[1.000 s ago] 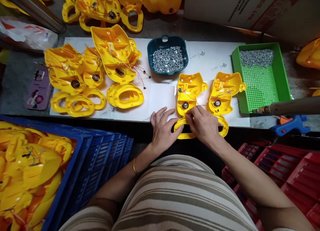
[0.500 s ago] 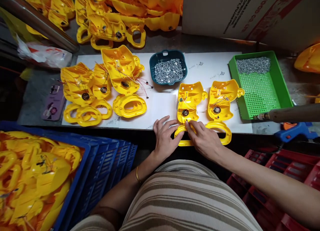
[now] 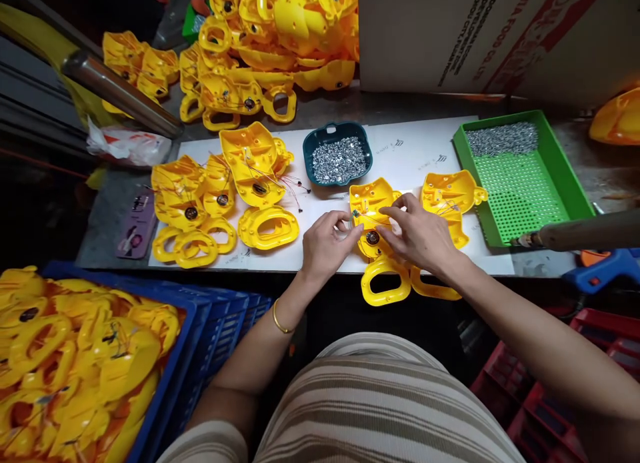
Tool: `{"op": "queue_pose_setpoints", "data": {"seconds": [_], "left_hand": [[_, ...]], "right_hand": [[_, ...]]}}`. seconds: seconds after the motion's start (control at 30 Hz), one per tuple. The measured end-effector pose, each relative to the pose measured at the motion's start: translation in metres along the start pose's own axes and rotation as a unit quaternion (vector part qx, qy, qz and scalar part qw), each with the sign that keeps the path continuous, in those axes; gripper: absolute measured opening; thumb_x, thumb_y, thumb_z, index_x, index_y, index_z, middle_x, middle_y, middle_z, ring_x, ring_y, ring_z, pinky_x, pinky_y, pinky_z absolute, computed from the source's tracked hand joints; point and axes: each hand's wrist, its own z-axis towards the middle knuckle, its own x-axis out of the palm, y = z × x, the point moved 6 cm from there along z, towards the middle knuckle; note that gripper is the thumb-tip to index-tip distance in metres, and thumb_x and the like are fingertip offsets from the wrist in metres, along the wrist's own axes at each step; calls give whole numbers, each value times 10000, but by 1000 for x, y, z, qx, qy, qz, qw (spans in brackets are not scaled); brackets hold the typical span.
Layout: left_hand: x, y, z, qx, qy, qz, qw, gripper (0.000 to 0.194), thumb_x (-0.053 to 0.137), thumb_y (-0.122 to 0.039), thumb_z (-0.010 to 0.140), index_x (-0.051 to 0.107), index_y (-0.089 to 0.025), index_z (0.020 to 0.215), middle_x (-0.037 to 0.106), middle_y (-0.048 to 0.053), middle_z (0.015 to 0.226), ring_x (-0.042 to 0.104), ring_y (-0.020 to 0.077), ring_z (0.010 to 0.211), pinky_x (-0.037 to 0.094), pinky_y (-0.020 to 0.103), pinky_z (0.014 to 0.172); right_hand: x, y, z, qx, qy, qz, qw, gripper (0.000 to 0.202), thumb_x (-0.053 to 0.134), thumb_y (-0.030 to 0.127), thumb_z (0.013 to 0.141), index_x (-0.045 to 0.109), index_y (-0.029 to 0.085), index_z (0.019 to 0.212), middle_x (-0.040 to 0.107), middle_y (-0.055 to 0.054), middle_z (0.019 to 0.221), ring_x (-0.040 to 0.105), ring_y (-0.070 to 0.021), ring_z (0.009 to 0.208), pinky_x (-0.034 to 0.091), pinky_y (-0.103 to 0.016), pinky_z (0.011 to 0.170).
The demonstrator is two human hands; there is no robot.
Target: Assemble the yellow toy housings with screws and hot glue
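A yellow plastic shell half (image 3: 367,194) lies hollow side up on the white sheet, with thin wires, a small green board and a round speaker (image 3: 372,238) inside. A handle loop (image 3: 367,289) on its near end juts past the table edge. My left hand (image 3: 324,245) grips the shell's left rim between thumb and curled fingers. Over its right side is my right hand (image 3: 423,236), thumb and index finger apart near the wires; whether they touch one is unclear. A second wired shell half (image 3: 447,186) sits just right, partly behind my right hand.
More yellow shells (image 3: 255,163) lie left on the sheet. A dark teal bowl (image 3: 307,173) and a green basket (image 3: 570,183) hold small metal screws. A metal-tipped tool (image 3: 565,235) reaches in from the right, above a blue glue gun (image 3: 607,269). A blue crate (image 3: 187,316) stands lower left.
Both hands have moved up from the handle loop to the shell's wired interior. My right hand's fingers have spread. The view has shifted, showing more of the left side.
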Motion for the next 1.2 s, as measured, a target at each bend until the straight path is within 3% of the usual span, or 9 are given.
{"op": "queue_pose_setpoints", "data": {"seconds": [0.07, 0.13, 0.27, 0.53, 0.6, 0.7, 0.87, 1.07, 1.2], "left_hand": [[-1, -7, 3, 20, -6, 10, 1000, 73, 696, -228, 795, 689, -177, 847, 651, -16, 721, 555, 77, 573, 419, 183, 563], [-2, -13, 5, 32, -6, 5, 999, 42, 663, -192, 811, 700, -171, 815, 675, -4, 764, 529, 59, 530, 416, 179, 548], [0, -22, 10, 26, -2, -27, 999, 63, 631, -206, 842, 687, -177, 842, 708, -13, 804, 498, 40, 485, 416, 177, 545], [22, -10, 15, -101, 58, -187, 975, 85, 625, -254, 828, 581, -201, 878, 663, -33, 766, 577, 64, 528, 412, 153, 481], [20, -9, 15, -93, 61, -160, 981, 77, 622, -244, 830, 570, -207, 872, 652, -43, 746, 560, 64, 505, 404, 160, 480], [15, -17, 14, -26, 66, -38, 997, 26, 585, -213, 858, 570, -214, 879, 676, -40, 810, 556, 65, 520, 401, 183, 536], [16, -24, 15, 22, 86, 91, 992, 50, 554, -183, 876, 577, -225, 892, 687, -42, 799, 565, 92, 538, 393, 214, 579], [18, -24, 11, 96, 62, 128, 985, 91, 563, -122, 843, 591, -209, 849, 690, -12, 845, 581, 109, 615, 401, 227, 614], [17, -28, 12, 106, 43, 139, 984, 77, 579, -136, 832, 592, -205, 863, 673, 2, 859, 599, 135, 704, 398, 241, 612]], "right_hand": [[4, 0, 6, 7, 13, 11, 1000, 267, 567, 406, 913, 719, 246, 1063, 600, -62, 1148, 598, -166, 727, 303, -279, 519], [3, 0, 8, 3, -13, 47, 999, 203, 594, 372, 908, 744, 264, 992, 609, -40, 1113, 589, -146, 726, 306, -275, 532], [3, 3, 6, -18, -60, 112, 992, 185, 608, 339, 912, 750, 264, 1005, 652, -22, 967, 572, -129, 688, 333, -275, 564], [8, 25, -7, -153, -8, 170, 973, 206, 545, 229, 924, 731, 151, 969, 659, -87, 925, 622, -174, 786, 444, -271, 654], [-7, 16, -2, -137, -63, 219, 964, 205, 559, 241, 911, 738, 161, 972, 683, -72, 881, 627, -164, 754, 461, -267, 658], [-27, -2, 13, -73, -147, 266, 950, 207, 573, 228, 896, 744, 168, 996, 710, -63, 896, 629, -144, 711, 477, -262, 672], [-13, 4, 41, -76, -26, 280, 957, 152, 650, 206, 846, 760, 180, 947, 733, -54, 934, 663, -158, 791, 465, -258, 699], [-5, -8, 51, 22, 20, 258, 966, 130, 634, 203, 813, 756, 163, 828, 724, -22, 743, 628, -152, 692, 417, -267, 655], [-3, -15, 54, 38, 42, 287, 956, 110, 620, 159, 774, 729, 149, 790, 683, -5, 670, 600, -127, 632, 412, -245, 625]]}}
